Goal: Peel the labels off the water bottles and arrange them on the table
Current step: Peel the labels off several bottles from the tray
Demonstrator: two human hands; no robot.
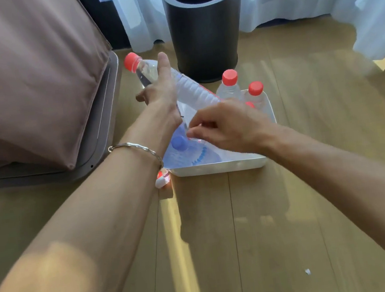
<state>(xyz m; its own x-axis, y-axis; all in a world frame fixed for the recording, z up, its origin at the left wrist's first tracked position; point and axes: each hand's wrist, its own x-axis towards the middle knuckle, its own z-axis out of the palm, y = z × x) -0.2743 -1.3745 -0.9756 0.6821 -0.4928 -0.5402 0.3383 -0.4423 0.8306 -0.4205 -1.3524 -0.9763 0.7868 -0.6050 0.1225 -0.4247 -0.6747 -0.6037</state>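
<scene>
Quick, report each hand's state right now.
Left hand: holding the tilted red-capped bottle.
Right hand: fingers curled, pinching the bottle's loose white label.

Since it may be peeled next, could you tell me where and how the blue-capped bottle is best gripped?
The blue-capped bottle lies on its side in the tray, so I'd come from above and wrap its body just behind the cap; the tray walls likely block a low sideways reach.
</scene>
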